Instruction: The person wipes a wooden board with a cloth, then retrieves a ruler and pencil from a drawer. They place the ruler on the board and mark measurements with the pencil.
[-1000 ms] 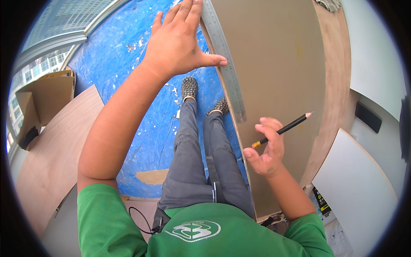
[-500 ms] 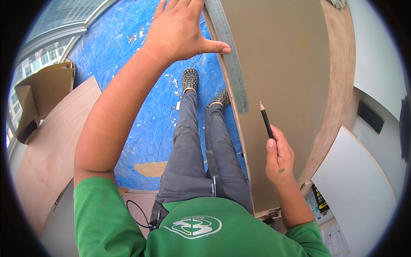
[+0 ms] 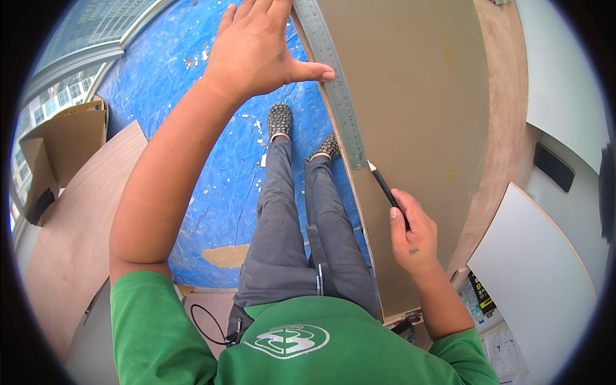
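Note:
A long metal ruler [image 3: 346, 112] lies along the left edge of a grey-brown board [image 3: 417, 96]. My left hand [image 3: 253, 54] holds it there, its thumb pressed on the ruler and its other fingers reaching forward beside the board's edge. Those fingertips run out of the top of the picture. Lower down, my right hand [image 3: 414, 231] is closed around a black pencil [image 3: 387, 190]. The pencil's sharpened tip is at the near end of the ruler, by its right corner; whether it touches the board I cannot tell.
Blue sheeting [image 3: 212, 128] with white scraps covers the floor under my feet. At left are a plywood sheet [image 3: 83, 212] and a cardboard box [image 3: 70, 138]. To the right are a white panel [image 3: 532, 256] and a dark, phone-shaped object [image 3: 554, 167].
My right hand has brought the pencil tip left and slightly down, from beside the ruler to its near end. My left hand stays on the ruler; the whole view has shifted a little.

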A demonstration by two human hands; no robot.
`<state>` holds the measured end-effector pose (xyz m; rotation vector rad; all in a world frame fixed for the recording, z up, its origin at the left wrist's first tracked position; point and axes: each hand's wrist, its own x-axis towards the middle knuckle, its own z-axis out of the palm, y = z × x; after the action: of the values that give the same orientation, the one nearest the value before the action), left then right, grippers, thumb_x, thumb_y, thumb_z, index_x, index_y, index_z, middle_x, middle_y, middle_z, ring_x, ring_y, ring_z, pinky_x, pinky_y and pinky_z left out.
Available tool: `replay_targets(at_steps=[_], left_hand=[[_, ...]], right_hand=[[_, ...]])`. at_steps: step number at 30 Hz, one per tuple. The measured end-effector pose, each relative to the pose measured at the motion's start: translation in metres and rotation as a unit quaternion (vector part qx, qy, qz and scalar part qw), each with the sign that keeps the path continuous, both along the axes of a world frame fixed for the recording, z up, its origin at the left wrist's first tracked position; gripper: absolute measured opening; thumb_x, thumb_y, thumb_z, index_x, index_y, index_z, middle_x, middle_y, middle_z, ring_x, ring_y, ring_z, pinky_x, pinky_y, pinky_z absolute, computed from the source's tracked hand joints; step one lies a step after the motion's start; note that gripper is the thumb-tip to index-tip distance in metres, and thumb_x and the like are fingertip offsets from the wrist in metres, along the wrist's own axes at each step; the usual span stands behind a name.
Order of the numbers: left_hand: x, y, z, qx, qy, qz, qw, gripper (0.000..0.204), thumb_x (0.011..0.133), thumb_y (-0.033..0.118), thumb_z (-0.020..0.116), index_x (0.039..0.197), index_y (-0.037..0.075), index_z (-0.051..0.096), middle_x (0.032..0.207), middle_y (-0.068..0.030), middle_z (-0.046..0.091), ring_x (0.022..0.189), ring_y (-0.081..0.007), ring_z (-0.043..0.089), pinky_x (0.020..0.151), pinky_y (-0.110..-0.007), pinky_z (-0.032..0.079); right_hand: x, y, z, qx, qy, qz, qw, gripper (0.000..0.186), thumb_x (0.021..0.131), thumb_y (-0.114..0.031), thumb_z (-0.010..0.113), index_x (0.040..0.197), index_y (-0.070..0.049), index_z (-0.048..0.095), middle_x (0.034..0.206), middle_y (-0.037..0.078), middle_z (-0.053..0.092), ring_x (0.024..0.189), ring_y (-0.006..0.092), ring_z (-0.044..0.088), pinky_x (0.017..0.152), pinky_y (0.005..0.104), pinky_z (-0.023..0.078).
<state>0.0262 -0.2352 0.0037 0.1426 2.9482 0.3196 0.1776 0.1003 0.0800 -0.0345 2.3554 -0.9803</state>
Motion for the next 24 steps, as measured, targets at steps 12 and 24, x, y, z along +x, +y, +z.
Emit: replay_targets(at_steps=[12,24], left_hand=[[0.0,-0.001,-0.003,-0.007,0.019,0.002,1.0,0.145,0.064,0.08,0.081,0.158,-0.012,0.02,0.164,-0.0349,0.025,0.149,-0.048,0.036,0.121,-0.06,0.029],[0.003,0.007,-0.001,0.025,0.068,0.035,0.997,0.142,0.055,0.081,0.084,0.161,0.002,0.031,0.167,-0.0203,0.032,0.15,-0.0378,0.039,0.123,-0.058,0.031]], right_hand=[[-0.025,-0.025,-0.01,0.01,0.124,0.043,0.991,0.031,0.093,0.001,0.066,0.124,-0.002,0.068,0.082,0.013,0.069,0.062,0.0223,0.063,0.059,0.0325,0.051],[-0.139,-0.12,-0.021,0.017,0.155,0.042,0.987,0.022,0.096,-0.009,0.061,0.116,-0.005,0.068,0.08,0.018,0.07,0.075,0.0376,0.07,0.066,0.0464,0.054]])
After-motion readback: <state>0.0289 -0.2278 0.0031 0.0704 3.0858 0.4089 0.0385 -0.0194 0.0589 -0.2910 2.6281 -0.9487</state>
